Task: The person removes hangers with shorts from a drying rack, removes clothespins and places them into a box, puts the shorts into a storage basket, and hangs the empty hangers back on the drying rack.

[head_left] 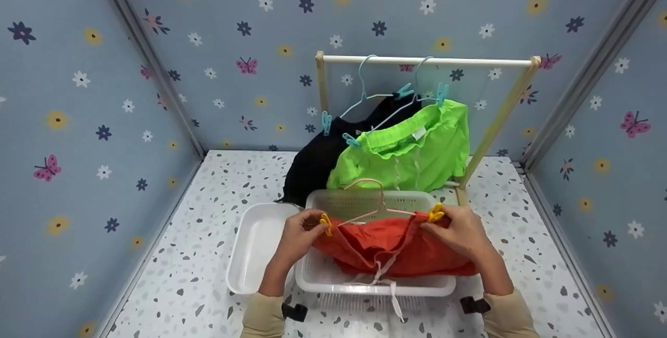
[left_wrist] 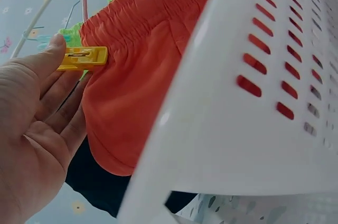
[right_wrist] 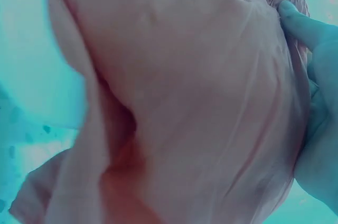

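The left hand (head_left: 299,235) pinches a yellow plastic clothespin (head_left: 326,224) between thumb and fingers, at the left end of a gathered waistband. The right hand (head_left: 464,227) pinches the waistband's other end, beside a 2nd yellow plastic clothespin (head_left: 435,213). That waistband belongs to a pair of red cloth shorts (head_left: 422,254) on a pink wire hanger (head_left: 383,207), held over a white perforated plastic basket (head_left: 443,291). The shorts' right edge reaches past the basket's right rim, and a white cloth drawstring (head_left: 394,299) dangles over the front rim; whether the hem touches the basket, I cannot tell.

The hanger's hook stands free, well below the white bar (head_left: 479,62) of the rack. On that bar, 2 light-blue wire hangers carry a black cloth garment (head_left: 315,163) and a bright green cloth garment (head_left: 448,135), both left of the right post; bar length remains to their right. A white rectangular plastic tray (head_left: 260,247) sits just beside the basket's left edge on the speckled white tabletop (head_left: 198,286).
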`<state>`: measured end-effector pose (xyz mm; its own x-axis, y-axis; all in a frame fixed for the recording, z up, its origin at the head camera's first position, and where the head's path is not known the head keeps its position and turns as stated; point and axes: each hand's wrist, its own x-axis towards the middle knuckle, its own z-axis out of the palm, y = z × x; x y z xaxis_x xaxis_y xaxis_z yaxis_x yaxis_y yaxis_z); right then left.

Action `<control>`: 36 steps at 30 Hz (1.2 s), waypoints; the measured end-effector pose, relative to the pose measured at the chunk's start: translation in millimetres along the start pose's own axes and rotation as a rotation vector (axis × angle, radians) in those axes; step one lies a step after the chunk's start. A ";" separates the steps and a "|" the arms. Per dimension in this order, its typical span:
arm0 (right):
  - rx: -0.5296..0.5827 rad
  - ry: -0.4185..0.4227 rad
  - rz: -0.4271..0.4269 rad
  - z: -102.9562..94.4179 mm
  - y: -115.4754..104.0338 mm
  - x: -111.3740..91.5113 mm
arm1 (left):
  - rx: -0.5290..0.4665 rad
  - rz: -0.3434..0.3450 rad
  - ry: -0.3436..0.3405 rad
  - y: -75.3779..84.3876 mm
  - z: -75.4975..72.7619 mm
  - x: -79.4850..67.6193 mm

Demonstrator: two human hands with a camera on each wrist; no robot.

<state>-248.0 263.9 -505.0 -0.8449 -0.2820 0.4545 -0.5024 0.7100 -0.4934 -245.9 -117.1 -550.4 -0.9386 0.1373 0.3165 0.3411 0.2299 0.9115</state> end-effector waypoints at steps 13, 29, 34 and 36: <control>-0.001 0.096 -0.016 13.0 9.4 -12.5 | -0.050 0.165 -0.026 28.2 0.2 -5.1; -0.100 0.176 -0.097 20.2 18.2 -21.5 | -0.187 0.187 -0.040 12.5 -2.0 -10.3; -0.161 0.169 -0.111 20.9 21.9 -24.9 | -0.255 0.183 0.040 11.7 -11.8 -9.3; -0.172 0.157 -0.104 21.8 23.3 -27.5 | -0.265 0.177 0.065 11.5 -16.4 -10.4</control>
<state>-240.5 274.1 -545.2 -0.7446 -0.2655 0.6125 -0.5353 0.7856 -0.3102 -233.0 -131.6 -539.0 -0.8703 0.0887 0.4845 0.4817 -0.0521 0.8748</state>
